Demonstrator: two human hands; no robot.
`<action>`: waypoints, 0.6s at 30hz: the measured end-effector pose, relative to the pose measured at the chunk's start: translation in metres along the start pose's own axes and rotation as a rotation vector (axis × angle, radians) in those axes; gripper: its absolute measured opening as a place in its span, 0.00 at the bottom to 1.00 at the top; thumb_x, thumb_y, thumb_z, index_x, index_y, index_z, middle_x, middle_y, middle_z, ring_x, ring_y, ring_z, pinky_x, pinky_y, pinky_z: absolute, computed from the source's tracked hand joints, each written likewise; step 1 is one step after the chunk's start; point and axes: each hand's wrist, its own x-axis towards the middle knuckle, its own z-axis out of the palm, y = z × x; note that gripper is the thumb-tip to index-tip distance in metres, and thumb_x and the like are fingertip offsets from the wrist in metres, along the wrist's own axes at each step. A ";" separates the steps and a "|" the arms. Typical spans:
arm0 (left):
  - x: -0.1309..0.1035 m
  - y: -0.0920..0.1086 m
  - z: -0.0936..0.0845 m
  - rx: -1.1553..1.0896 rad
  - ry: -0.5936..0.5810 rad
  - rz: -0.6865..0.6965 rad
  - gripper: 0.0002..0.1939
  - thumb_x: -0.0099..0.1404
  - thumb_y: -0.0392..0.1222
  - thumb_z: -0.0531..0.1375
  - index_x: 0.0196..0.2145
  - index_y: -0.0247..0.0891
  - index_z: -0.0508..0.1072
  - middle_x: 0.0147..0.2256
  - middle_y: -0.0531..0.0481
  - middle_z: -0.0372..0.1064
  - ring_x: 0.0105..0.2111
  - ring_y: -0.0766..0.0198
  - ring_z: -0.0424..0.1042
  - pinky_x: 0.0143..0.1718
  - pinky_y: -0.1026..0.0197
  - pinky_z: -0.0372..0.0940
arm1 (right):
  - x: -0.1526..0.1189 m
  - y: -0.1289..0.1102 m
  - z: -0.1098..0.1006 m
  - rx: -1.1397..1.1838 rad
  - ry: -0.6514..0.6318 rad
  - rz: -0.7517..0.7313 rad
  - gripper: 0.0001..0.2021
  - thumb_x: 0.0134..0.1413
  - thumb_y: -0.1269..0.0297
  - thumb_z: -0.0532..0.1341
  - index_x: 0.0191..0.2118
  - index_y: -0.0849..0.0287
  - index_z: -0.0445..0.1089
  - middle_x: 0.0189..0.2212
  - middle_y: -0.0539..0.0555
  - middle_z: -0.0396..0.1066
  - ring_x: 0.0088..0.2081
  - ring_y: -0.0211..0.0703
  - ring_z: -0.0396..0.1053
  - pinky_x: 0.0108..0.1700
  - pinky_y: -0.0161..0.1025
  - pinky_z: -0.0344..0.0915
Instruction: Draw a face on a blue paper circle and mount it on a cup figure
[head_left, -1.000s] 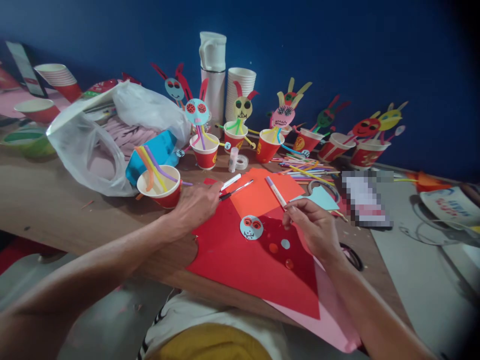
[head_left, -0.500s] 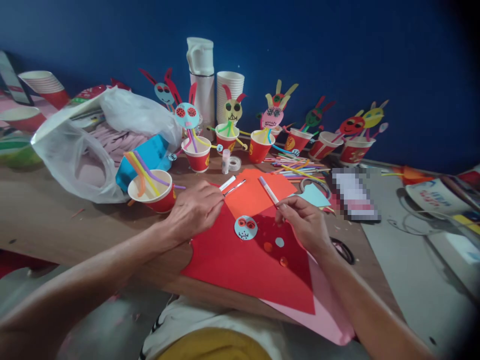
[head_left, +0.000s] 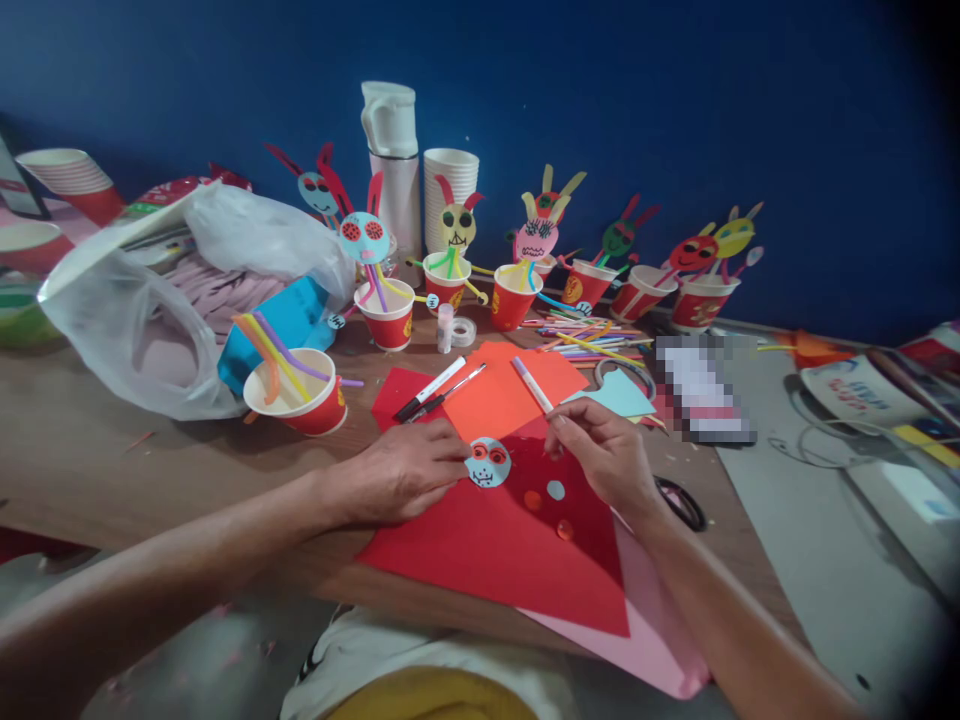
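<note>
My left hand [head_left: 416,470] lies low over the red paper [head_left: 480,550]. Its fingers are drawn together, with the tips at the left edge of a round light-blue paper face [head_left: 489,463] that has orange eyes and a drawn mouth. In my right hand [head_left: 604,445] a slim white marker with a purple end [head_left: 531,384] is pinched between thumb and fingers, pointing up and left. A white dot [head_left: 555,490] and two orange dots [head_left: 532,501] lie between the hands. Behind the left hand rest a black-and-white marker [head_left: 431,388] and a pen [head_left: 450,391].
Red paper cups [head_left: 517,300] with straw-limbed paper figures stand along the blue wall. A cup with straws [head_left: 300,395] and a plastic bag [head_left: 112,320] are at left. Straws [head_left: 592,335], tape [head_left: 463,332], scissors [head_left: 681,503] and a blurred-out phone [head_left: 701,385] lie around.
My left hand has come down and nearer from beside the marker and pen to the paper face, uncovering both. My right hand keeps its marker in place. The view has shifted slightly.
</note>
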 end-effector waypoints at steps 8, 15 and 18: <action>0.001 0.000 0.002 0.000 -0.089 -0.002 0.13 0.60 0.30 0.53 0.42 0.36 0.71 0.43 0.42 0.68 0.43 0.56 0.64 0.43 0.55 0.64 | 0.000 0.002 -0.003 0.009 -0.008 -0.002 0.06 0.53 0.62 0.59 0.32 0.59 0.68 0.19 0.47 0.69 0.22 0.34 0.66 0.27 0.32 0.63; 0.002 0.001 0.002 0.022 -0.057 -0.005 0.11 0.62 0.31 0.52 0.39 0.36 0.71 0.42 0.43 0.69 0.43 0.57 0.65 0.41 0.57 0.64 | 0.001 0.004 -0.002 -0.014 -0.020 -0.005 0.07 0.53 0.61 0.59 0.32 0.59 0.68 0.19 0.48 0.69 0.22 0.35 0.66 0.27 0.33 0.63; 0.002 0.000 0.004 0.019 -0.045 -0.004 0.10 0.63 0.33 0.52 0.39 0.36 0.71 0.43 0.43 0.68 0.44 0.57 0.64 0.42 0.57 0.64 | 0.000 0.004 -0.001 -0.024 -0.023 0.004 0.07 0.53 0.60 0.59 0.32 0.59 0.68 0.19 0.48 0.69 0.22 0.36 0.66 0.27 0.34 0.63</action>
